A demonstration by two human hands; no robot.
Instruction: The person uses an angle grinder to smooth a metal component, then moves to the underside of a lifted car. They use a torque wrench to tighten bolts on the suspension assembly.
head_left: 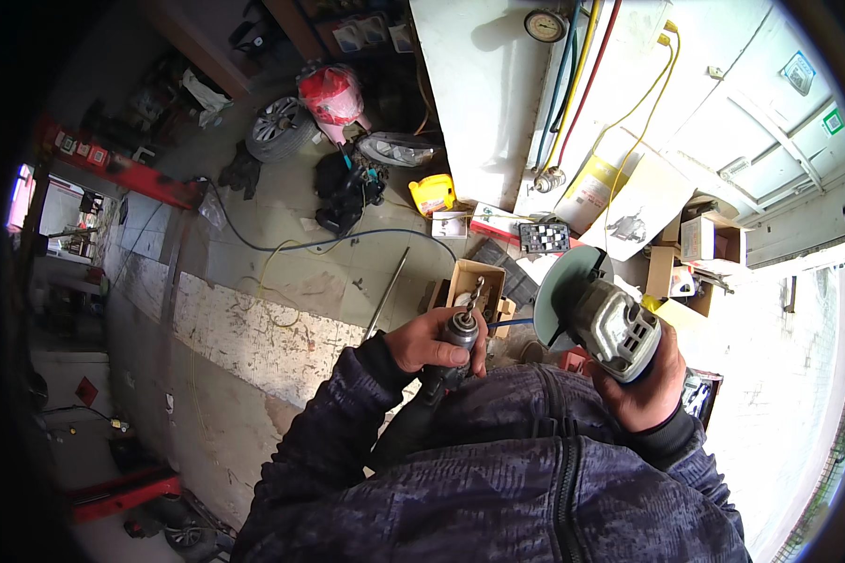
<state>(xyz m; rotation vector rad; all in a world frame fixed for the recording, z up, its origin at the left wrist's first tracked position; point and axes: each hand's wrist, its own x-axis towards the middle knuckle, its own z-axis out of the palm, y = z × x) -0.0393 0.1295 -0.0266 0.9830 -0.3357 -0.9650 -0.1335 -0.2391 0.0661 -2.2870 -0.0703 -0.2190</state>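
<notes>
My left hand (432, 340) is wrapped round a drill (461, 330), close in front of my jacket. A drill bit (477, 296) points up and away from its metal chuck. In my right hand (650, 385) I hold an angle grinder (615, 330) with a scuffed, pale metal head. Its large greenish disc (559, 286) faces left, toward the drill, without touching it. Part of the drill body is hidden by my fingers, and the rear of the grinder is hidden by my palm.
A cardboard box (486, 278) stands beyond the drill. Farther off are a yellow jug (432, 194), a wheel (279, 127) and a red-and-pink wrapped item (331, 96). A dark hose (347, 236) crosses the floor. More cartons (714, 236) stand along the right wall.
</notes>
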